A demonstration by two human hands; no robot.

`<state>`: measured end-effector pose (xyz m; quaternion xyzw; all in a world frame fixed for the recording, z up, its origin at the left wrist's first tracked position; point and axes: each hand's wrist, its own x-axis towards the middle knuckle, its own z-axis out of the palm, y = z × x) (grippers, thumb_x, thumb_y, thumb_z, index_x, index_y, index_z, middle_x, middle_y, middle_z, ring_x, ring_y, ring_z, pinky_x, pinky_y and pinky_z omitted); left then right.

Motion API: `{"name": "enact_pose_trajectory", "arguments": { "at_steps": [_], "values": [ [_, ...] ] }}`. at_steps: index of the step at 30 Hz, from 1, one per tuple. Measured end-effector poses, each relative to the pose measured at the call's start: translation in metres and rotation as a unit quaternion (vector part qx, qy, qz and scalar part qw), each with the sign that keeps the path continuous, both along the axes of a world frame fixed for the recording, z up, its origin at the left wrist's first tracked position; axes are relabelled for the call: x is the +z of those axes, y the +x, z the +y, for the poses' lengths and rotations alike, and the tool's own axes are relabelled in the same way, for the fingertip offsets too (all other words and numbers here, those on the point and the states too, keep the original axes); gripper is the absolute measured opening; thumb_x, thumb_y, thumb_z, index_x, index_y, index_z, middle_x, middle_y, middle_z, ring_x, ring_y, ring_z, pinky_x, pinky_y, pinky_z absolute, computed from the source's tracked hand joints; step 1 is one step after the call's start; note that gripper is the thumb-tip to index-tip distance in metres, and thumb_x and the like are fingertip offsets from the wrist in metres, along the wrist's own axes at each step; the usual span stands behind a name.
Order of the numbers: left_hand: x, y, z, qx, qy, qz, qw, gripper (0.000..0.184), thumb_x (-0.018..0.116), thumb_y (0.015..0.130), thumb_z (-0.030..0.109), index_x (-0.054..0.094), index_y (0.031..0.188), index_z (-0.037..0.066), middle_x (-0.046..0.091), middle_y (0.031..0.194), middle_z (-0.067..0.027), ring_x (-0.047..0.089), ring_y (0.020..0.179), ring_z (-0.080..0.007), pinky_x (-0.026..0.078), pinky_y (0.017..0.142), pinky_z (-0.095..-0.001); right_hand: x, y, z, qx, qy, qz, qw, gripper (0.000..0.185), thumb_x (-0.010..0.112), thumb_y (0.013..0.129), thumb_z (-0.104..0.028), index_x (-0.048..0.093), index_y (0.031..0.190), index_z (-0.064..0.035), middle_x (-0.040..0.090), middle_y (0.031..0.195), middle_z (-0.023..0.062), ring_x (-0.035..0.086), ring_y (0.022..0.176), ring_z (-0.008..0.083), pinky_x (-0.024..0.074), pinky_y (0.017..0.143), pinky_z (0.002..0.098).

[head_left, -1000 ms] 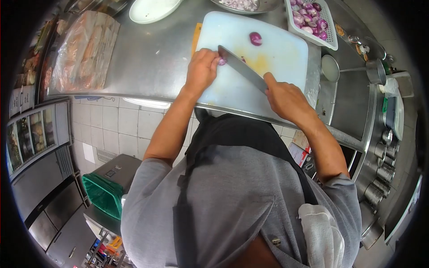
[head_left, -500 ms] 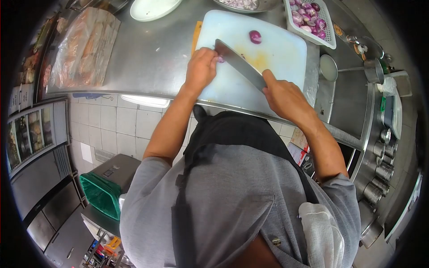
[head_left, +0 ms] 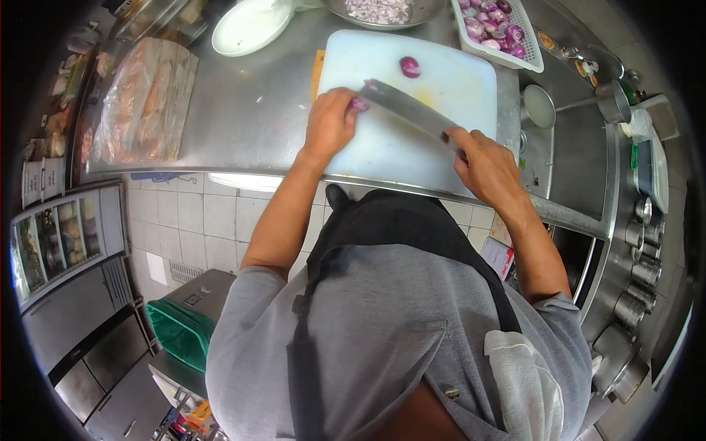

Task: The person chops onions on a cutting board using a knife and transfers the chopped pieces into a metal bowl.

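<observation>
The knife [head_left: 412, 110], clamped in the right hand [head_left: 485, 165], has swung flatter, suggesting a reset between strokes; the left hand [head_left: 330, 121] steadies the onion piece [head_left: 359, 105] at the cutting board's [head_left: 412, 158] left.

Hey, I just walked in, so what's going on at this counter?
A person is cutting up purple onions. The right hand grips a large knife, while the left hand holds an onion piece on the white cutting board. Another peeled onion lies farther up the board. Beyond it, a metal bowl holds chopped bits, and a white basket holds more peeled onions.
</observation>
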<state>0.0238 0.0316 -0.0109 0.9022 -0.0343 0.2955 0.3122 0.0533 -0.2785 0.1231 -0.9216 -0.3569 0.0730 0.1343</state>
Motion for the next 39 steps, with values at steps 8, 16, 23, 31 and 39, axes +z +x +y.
{"name": "enact_pose_trajectory", "arguments": {
  "at_steps": [8, 16, 23, 31, 39],
  "values": [
    [0.024, 0.001, 0.006, 0.001, -0.199, 0.165, 0.966, 0.024, 0.076, 0.092, 0.013, 0.074, 0.113, 0.003, 0.072, 0.107, -0.014, 0.068, 0.09, -0.0265, 0.054, 0.084, -0.0379, -0.025, -0.004, -0.02, 0.024, 0.01, -0.051, 0.998, 0.05, 0.073, 0.084, -0.007, 0.062, 0.13, -0.022, 0.066, 0.099, 0.0133, 0.07, 0.094, 0.0356, 0.0532, 0.079, 0.0473],
    [0.009, 0.047, 0.021, -0.032, -0.155, 0.231, 0.96, 0.029, 0.079, 0.091, 0.021, 0.075, 0.112, 0.002, 0.073, 0.108, -0.0169, 0.069, 0.097, -0.0329, 0.054, 0.088, -0.0407, -0.013, -0.013, -0.03, -0.021, 0.052, 0.067, 0.996, 0.039, 0.066, 0.092, -0.009, 0.06, 0.13, -0.0165, 0.068, 0.095, 0.0191, 0.07, 0.088, 0.042, 0.0538, 0.079, 0.0541],
    [0.028, 0.028, -0.019, -0.083, -0.027, 0.244, 0.966, 0.034, 0.081, 0.088, 0.014, 0.074, 0.119, 0.002, 0.073, 0.109, -0.0149, 0.07, 0.095, -0.0308, 0.056, 0.088, -0.0394, -0.025, -0.012, -0.029, -0.103, 0.046, 0.118, 0.987, 0.024, 0.056, 0.102, -0.013, 0.049, 0.123, -0.0051, 0.07, 0.092, 0.0266, 0.069, 0.087, 0.0497, 0.0525, 0.078, 0.0587],
    [0.035, 0.038, -0.018, -0.155, 0.04, 0.188, 0.969, 0.027, 0.08, 0.088, 0.011, 0.072, 0.112, 0.002, 0.073, 0.106, -0.0166, 0.068, 0.098, -0.0366, 0.054, 0.088, -0.0441, -0.031, -0.01, 0.009, -0.067, -0.002, 0.096, 0.993, 0.018, 0.05, 0.099, -0.008, 0.048, 0.116, -0.0003, 0.07, 0.087, 0.0283, 0.069, 0.082, 0.0498, 0.0531, 0.074, 0.0597],
    [0.035, 0.032, -0.022, -0.097, -0.006, 0.213, 0.972, 0.025, 0.081, 0.086, 0.012, 0.07, 0.106, 0.001, 0.071, 0.101, -0.0157, 0.068, 0.093, -0.0365, 0.054, 0.084, -0.0438, -0.025, -0.011, 0.02, -0.053, -0.014, 0.102, 0.993, 0.016, 0.047, 0.099, -0.007, 0.049, 0.113, 0.0001, 0.07, 0.086, 0.0289, 0.069, 0.08, 0.0501, 0.053, 0.074, 0.0604]
  ]
}}
